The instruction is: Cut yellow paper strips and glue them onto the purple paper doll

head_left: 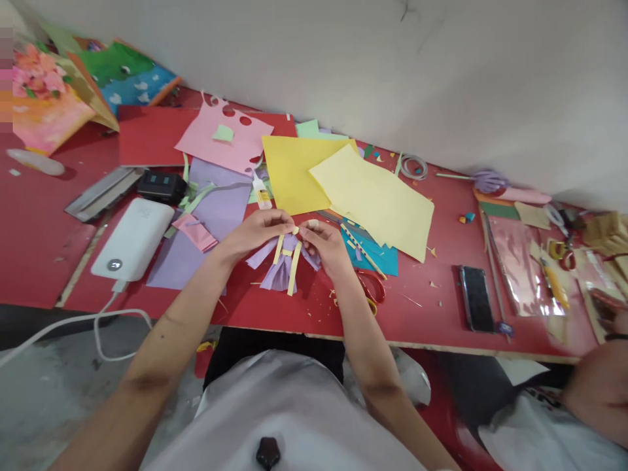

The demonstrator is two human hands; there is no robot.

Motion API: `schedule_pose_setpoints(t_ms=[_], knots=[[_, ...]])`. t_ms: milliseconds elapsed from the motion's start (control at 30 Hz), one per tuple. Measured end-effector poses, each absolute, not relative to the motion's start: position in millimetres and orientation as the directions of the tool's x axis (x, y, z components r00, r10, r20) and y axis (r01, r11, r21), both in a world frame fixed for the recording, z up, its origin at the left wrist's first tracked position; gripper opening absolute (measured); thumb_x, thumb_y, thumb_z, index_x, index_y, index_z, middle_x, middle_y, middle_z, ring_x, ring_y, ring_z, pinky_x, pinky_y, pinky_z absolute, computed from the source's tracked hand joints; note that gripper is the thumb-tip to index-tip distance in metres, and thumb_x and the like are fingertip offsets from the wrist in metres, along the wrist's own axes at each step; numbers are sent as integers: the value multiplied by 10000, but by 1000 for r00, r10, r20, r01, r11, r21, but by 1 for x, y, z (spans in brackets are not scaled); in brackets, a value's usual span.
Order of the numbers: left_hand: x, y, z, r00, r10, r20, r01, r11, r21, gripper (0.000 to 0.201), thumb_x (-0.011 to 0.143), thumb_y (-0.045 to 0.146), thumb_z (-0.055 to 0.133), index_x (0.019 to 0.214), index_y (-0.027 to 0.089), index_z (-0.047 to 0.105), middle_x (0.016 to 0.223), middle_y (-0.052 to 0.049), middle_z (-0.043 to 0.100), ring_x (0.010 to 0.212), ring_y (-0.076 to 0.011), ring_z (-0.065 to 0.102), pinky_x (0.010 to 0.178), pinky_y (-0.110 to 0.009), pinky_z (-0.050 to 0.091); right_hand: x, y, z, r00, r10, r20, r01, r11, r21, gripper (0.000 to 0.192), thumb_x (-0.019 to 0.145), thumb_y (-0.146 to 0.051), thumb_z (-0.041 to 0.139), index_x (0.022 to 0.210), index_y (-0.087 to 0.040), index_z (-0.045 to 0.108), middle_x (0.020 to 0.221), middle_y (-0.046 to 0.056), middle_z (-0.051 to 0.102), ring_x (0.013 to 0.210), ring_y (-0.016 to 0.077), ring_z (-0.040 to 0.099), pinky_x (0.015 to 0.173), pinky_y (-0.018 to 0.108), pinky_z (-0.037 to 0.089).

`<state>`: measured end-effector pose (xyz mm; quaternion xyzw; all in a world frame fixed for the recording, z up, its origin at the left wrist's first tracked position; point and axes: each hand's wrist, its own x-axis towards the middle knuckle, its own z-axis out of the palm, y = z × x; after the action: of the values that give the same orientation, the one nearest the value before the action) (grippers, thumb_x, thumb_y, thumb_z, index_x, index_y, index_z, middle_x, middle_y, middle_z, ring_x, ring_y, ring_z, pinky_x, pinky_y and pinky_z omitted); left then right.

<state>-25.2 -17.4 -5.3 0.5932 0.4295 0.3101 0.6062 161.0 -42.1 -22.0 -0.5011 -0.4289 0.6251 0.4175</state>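
A small paper figure (279, 275) of pleated purple paper with pale yellow strips sits at the table's front, between my hands. My left hand (262, 230) pinches its yellow top from the left, fingers closed. From the right, my right hand (324, 243) also pinches that top; the fingertips nearly meet. Yellow strips hang down over the purple pleats. A small glue bottle (261, 194) with a white nozzle lies just beyond my left hand. Red-handled scissors (375, 286) lie partly hidden behind my right forearm.
Yellow sheets (294, 173), a pink sheet with cut-out holes (216, 147) and teal paper (391, 263) cover the red table (417, 307). A striped pencil (364, 252) lies right. A white power bank (132, 239) stands left, a phone (477, 297) right. Another person's arm (601, 386) is far right.
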Motion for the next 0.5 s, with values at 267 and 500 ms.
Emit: schedule_pose_setpoints(t_ms=[267, 500], knots=[[-26, -14, -12, 428, 889, -162, 113, 125, 986, 286, 779, 444, 696, 853, 169, 673, 855, -27, 682, 796, -145, 618, 736, -259, 479, 163, -40, -27, -136, 970, -202, -12, -205, -979, 292, 742, -456, 745, 841, -186, 693, 541, -63, 542, 470, 60, 442, 445, 180, 355], [-27, -12, -13, 434, 889, -150, 144, 95, 985, 287, 787, 447, 689, 852, 169, 667, 868, -41, 693, 784, -144, 616, 707, -254, 479, 164, -40, -25, -133, 976, -172, 51, -167, -985, 310, 739, -469, 742, 838, -179, 697, 576, -50, 557, 510, 72, 468, 465, 192, 365]])
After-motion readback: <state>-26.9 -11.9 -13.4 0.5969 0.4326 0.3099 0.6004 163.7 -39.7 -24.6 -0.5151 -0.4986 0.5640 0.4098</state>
